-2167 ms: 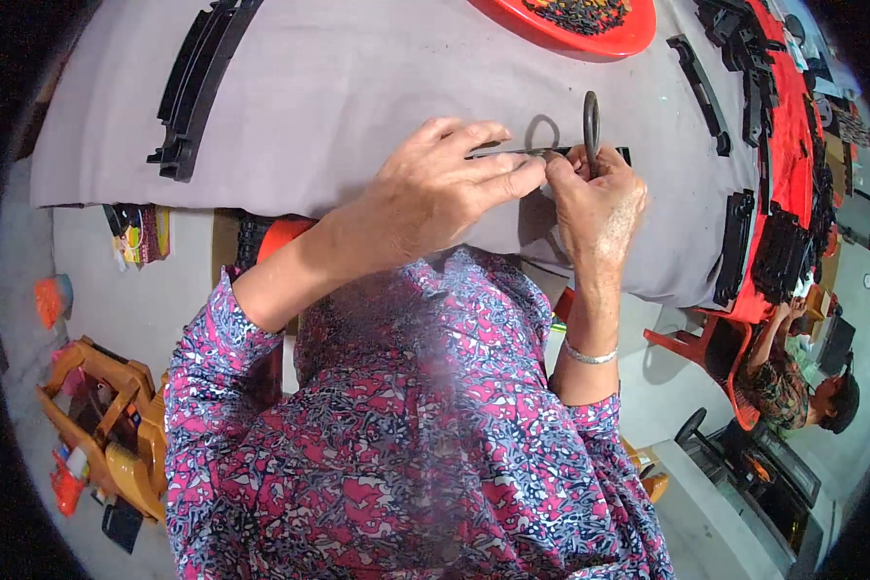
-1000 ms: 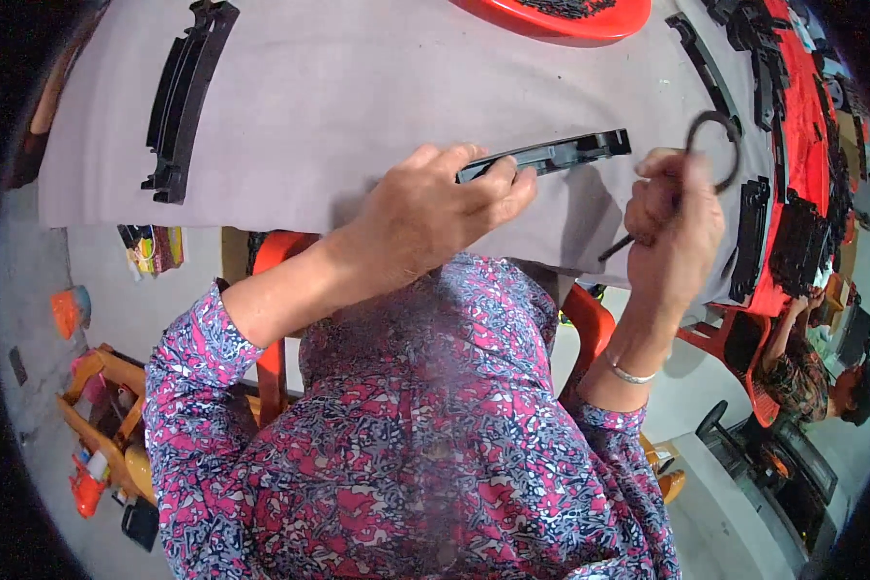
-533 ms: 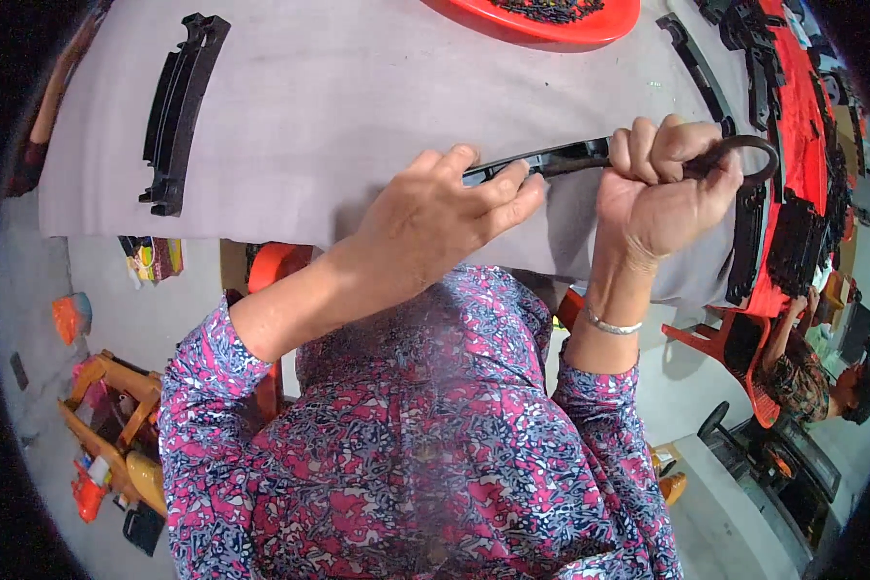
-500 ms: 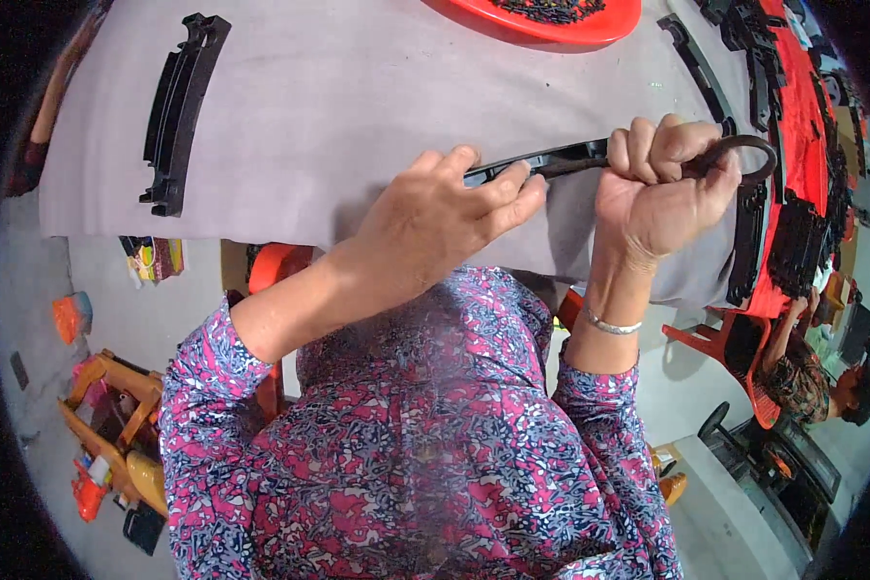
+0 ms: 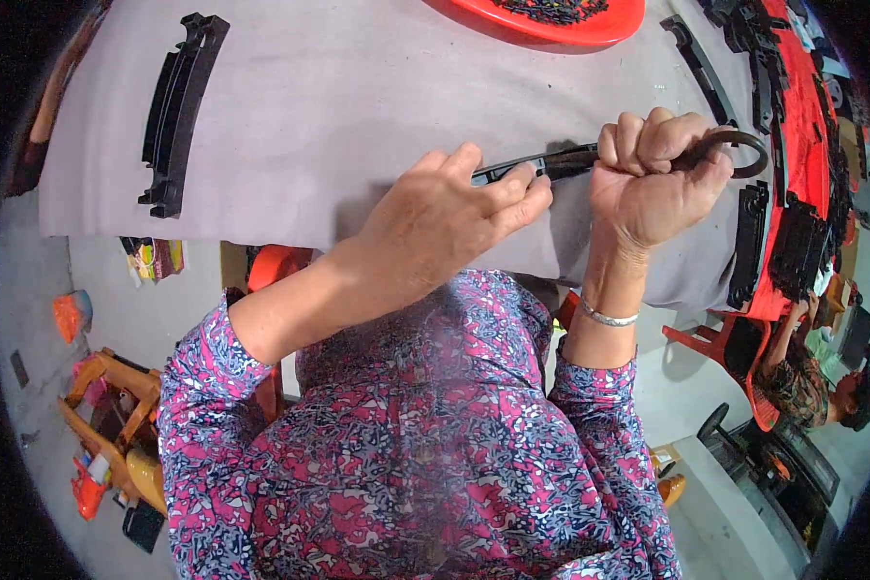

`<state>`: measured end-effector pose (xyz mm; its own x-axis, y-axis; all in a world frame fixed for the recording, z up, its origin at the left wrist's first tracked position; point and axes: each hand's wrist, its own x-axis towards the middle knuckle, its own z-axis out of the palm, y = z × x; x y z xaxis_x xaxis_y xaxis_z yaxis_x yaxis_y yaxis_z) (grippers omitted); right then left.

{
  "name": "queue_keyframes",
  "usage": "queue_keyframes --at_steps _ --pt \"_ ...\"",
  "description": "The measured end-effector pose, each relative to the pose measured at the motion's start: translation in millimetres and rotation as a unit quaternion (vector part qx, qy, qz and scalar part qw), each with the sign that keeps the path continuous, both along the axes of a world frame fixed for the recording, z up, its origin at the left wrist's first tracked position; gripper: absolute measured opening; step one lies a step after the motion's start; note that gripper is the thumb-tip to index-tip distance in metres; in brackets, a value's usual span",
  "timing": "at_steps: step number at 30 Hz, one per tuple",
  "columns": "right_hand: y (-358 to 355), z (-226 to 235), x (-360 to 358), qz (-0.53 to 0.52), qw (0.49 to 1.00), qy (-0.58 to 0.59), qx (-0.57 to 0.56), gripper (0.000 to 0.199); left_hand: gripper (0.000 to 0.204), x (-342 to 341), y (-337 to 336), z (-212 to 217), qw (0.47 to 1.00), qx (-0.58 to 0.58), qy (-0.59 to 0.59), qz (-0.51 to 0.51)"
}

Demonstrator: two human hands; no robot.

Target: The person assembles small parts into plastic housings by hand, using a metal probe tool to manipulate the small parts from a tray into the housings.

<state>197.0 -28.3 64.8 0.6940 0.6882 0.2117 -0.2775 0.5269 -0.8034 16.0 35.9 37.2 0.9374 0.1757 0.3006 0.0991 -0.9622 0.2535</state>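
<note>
Grey desk [image 5: 358, 97]: your left fingers [image 5: 508, 189] pinch the black strip [image 5: 496, 172]; your right fingers [image 5: 628, 143], clenching the ring-handled tool [image 5: 763, 155], have brought it there.

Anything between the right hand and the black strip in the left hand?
Only the dark ring-handled tool gripped in the right hand: its shaft runs from the fist toward the black strip in the left hand. Nothing else visible intervenes.

Single head-worn fisheye view, wide, facing down, close above a patterned shirt [image 5: 396, 454], cloth-covered table [image 5: 348, 87] beyond
</note>
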Motion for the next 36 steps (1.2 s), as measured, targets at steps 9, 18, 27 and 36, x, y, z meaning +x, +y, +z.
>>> queue_keyframes --at_steps 9,18,27,36 --pt "-3 4 5 0.064 0.998 0.025 0.015 0.050 0.047 1 -1 -9 0.999 0.035 -0.038 0.008" --pt "2 0 8 0.111 0.992 0.047 0.036 0.050 0.045 -1 -3 -15 0.997 0.062 -0.046 0.013" --pt "-1 0 9 0.105 0.990 0.088 0.021 0.050 0.044 0 -2 -15 0.997 0.059 -0.055 0.006" --pt "-7 -9 18 0.059 0.990 0.125 0.019 0.045 0.046 2 1 -16 0.993 0.083 -0.084 -0.002"
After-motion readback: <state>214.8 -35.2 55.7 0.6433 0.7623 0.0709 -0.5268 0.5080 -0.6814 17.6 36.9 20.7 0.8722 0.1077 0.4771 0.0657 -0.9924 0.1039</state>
